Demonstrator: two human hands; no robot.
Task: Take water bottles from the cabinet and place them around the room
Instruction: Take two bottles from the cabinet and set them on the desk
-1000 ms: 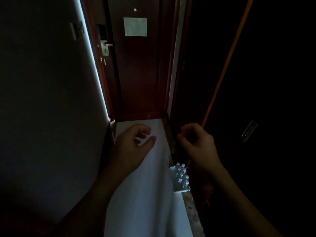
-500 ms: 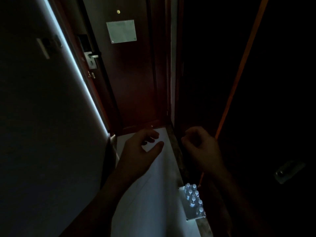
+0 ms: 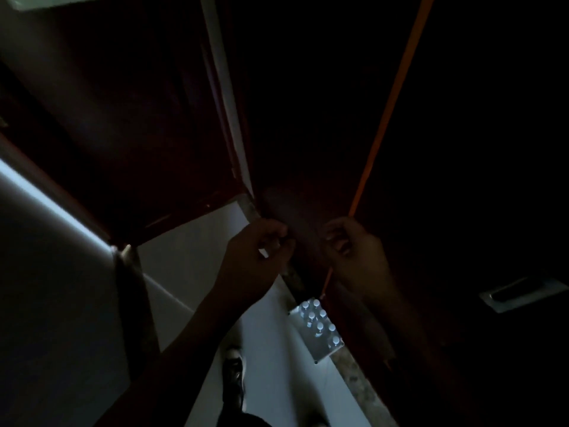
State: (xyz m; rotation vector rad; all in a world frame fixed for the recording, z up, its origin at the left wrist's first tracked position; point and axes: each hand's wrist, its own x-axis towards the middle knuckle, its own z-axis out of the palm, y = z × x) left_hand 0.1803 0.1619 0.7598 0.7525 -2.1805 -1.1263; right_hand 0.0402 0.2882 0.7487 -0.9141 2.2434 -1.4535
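Observation:
A pack of several water bottles (image 3: pixel 318 329) with pale caps stands on the light floor (image 3: pixel 271 349), against the foot of the dark cabinet (image 3: pixel 308 149). My left hand (image 3: pixel 258 257) is raised in front of the cabinet with its fingers curled and nothing in it. To its right, my right hand (image 3: pixel 354 257) has its curled fingers over the orange edge of the cabinet door (image 3: pixel 397 94). In the dark I cannot tell whether it grips that edge. Both hands are above the bottles and apart from them.
A recessed metal handle (image 3: pixel 523 292) sits on the dark cabinet door at right. The room's dark wooden door (image 3: pixel 138 134) closes the narrow passage ahead, with a pale wall (image 3: pixel 46 303) at left. My shoe (image 3: pixel 234 374) is on the floor below my left arm.
The view has swung right and down toward the cabinet. Both hands have moved closer to the cabinet front, and the left hand's fingers have curled in more.

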